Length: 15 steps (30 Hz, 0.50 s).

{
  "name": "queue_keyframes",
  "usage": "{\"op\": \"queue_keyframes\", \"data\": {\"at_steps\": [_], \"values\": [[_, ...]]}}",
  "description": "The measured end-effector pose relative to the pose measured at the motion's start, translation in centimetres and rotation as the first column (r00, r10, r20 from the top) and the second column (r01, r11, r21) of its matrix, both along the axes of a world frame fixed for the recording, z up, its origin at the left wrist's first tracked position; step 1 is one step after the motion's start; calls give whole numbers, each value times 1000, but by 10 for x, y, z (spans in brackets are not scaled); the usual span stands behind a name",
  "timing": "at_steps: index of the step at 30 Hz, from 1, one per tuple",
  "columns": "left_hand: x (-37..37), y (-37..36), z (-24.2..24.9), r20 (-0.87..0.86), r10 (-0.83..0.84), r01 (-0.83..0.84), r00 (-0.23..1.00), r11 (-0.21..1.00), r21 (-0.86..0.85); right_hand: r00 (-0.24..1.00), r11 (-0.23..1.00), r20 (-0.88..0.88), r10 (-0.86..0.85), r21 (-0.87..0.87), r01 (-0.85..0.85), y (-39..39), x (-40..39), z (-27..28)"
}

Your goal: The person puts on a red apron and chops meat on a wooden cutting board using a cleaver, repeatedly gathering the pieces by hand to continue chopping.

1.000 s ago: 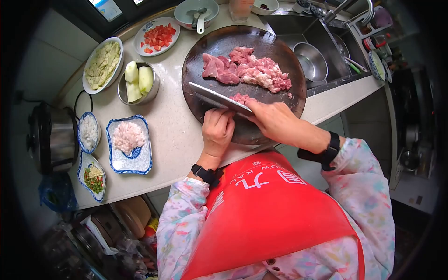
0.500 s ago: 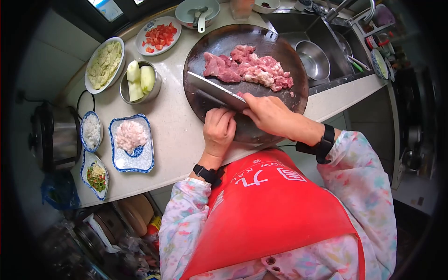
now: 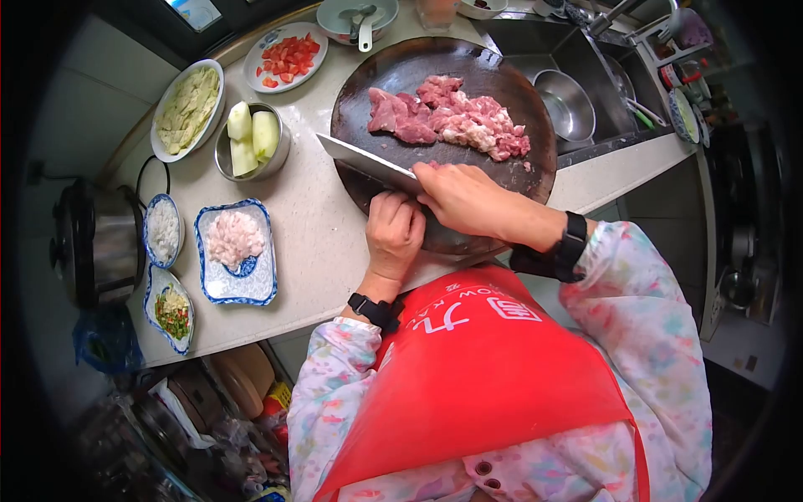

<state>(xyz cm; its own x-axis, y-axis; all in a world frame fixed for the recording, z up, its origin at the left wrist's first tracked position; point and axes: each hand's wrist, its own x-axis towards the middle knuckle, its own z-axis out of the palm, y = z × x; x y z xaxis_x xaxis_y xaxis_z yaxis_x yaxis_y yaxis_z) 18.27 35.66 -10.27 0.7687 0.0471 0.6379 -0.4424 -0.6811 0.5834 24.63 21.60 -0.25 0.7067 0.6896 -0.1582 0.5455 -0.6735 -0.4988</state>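
Observation:
My right hand (image 3: pixel 481 199) is wrapped round the handle of a cleaver (image 3: pixel 366 162), whose blade slants across the lower left of a round, dark wooden chopping board (image 3: pixel 502 88). Just below the blade, my left hand (image 3: pixel 394 227) rests at the board's near edge with its fingers curled in; anything under them is hidden. Beyond the cleaver lies a heap of cut raw meat (image 3: pixel 477 124), pink with pale fat, with a larger slab (image 3: pixel 400 117) at its left end.
Left of the board stand a metal bowl (image 3: pixel 278 163) of peeled vegetable pieces, a plate of diced tomato (image 3: pixel 290 58), a dish of pale slices (image 3: pixel 188 113) and a blue-rimmed dish (image 3: pixel 238 289) of pale minced meat. A sink (image 3: pixel 527 50) holding a metal bowl (image 3: pixel 565 105) lies right.
My right hand and the cleaver have shifted left and slightly up, and the blade's tip reaches past the board's left edge. My left hand stays almost where it was.

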Motion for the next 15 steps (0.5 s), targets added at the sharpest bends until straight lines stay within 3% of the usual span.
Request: {"op": "queue_keyframes", "data": {"at_steps": [3, 7, 9, 10, 11, 13, 15], "values": [[-2, 5, -2, 0, -15, 15, 1000, 999, 42, 999, 999, -42, -28, -39, 26, 4, 3, 1], [-1, 5, 0, 4, -39, 39, 999, 996, 75, 997, 996, -11, -75, 44, 76, -32, -17, 12], [-1, 5, 1, 6, -34, 33, 999, 997, 64, 983, 980, -164, -88, -190, 56, -46, -27, 31], [-1, 3, 2, 4, -27, 27, 1000, 998, 51, 985, 978, -157, -77, -203, 44, -46, -28, 30], [-2, 4, 2, 5, -30, 29, 1000, 998, 53, 984, 978, -156, -80, -201, 47, -41, -25, 22], [-1, 6, 3, -11, -61, 61, 998, 996, 71, 998, 999, 52, -36, 27, 35, -26, -14, -1], [-3, 8, 4, -3, -81, 81, 997, 993, 85, 997, 998, 54, -53, 18, 52, -22, -5, -2]]}}
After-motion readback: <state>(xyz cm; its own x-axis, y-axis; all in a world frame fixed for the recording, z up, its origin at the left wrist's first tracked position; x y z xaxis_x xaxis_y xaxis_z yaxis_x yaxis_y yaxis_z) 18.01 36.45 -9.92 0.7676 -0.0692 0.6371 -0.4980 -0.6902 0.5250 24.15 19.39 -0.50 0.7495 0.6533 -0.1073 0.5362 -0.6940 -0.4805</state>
